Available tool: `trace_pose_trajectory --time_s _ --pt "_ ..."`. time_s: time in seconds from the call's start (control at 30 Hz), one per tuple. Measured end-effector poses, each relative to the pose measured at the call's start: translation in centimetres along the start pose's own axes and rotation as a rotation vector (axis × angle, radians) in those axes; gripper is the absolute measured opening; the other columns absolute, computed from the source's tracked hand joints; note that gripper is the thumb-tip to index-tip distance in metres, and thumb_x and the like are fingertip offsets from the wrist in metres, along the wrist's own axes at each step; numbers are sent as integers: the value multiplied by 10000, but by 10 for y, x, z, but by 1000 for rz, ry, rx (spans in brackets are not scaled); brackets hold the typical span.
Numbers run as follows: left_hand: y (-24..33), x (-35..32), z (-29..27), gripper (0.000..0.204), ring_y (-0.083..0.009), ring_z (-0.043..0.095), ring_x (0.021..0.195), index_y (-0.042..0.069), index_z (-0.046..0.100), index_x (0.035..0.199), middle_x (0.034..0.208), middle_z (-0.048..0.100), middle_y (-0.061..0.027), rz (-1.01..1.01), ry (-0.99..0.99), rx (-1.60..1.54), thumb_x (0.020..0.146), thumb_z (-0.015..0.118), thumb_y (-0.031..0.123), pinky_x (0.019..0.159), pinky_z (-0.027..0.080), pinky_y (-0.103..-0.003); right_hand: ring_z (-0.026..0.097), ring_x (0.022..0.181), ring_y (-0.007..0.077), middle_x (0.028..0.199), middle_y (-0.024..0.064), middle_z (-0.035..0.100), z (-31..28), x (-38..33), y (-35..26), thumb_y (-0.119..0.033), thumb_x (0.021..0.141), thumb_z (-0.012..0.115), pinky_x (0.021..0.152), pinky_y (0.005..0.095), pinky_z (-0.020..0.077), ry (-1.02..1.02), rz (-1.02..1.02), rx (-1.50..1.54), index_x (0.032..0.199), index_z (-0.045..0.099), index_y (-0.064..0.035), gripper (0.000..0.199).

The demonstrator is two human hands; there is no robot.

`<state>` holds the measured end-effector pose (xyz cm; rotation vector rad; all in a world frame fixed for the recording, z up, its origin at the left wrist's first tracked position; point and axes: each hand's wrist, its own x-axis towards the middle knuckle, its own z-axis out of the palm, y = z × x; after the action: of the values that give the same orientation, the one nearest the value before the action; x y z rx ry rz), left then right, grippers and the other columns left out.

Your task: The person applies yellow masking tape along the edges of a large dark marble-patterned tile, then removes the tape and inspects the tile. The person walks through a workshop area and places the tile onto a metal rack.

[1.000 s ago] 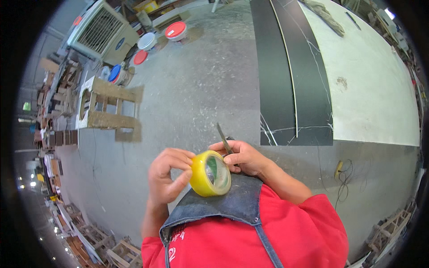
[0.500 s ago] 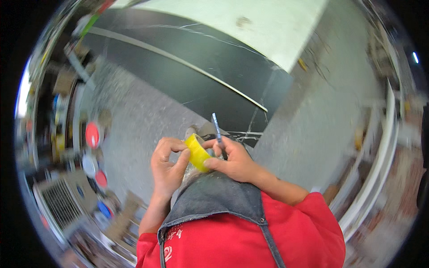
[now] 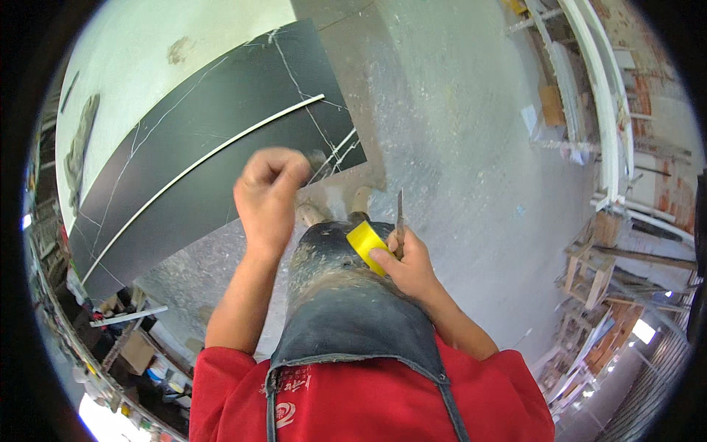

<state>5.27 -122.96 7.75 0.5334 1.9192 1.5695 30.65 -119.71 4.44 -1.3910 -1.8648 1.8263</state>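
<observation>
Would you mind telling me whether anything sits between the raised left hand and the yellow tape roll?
Nothing visible does. The left hand is raised apart from the tape roll, which the right hand holds with a thin blade; only open space above the apron lies between.

Bright daylight, fisheye-bent edges (slight blur)

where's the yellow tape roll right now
In the head view the yellow tape roll sits just right of centre, held in the right hand beside a thin blade, over the dark apron.
</observation>
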Motion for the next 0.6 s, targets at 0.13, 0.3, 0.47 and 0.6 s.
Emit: trace_pose_trajectory --time_s 0.13,0.3,0.47,0.6 --pt "-28 36 24 112 -126 608 836 20 733 907 869 689 -39 46 6 275 861 729 122 785 478 -262 492 739 139 787 59 542 6 -1 28 -281 870 755 682 312 450 68 19 72 855 484 -56 353" --pt "-58 41 48 89 -229 568 840 106 768 877 823 678 -48 385 62 602 810 764 164 786 458 -359 495 717 141 780 66 546 4 1 43 -270 875 751 655 315 453 137 47 56 870 482 -39 354" --pt "-69 42 61 59 -217 538 851 154 777 838 796 647 1 430 128 699 795 780 194 809 396 -372 496 716 139 776 64 547 0 6 50 -270 872 754 652 312 454 116 61 89 875 482 -32 362" --pt "-74 44 64 66 -210 532 856 174 781 844 783 635 16 428 166 699 793 783 215 820 378 -375 494 715 137 767 62 543 -3 9 55 -273 872 754 648 310 452 124 25 110 856 480 -32 366"
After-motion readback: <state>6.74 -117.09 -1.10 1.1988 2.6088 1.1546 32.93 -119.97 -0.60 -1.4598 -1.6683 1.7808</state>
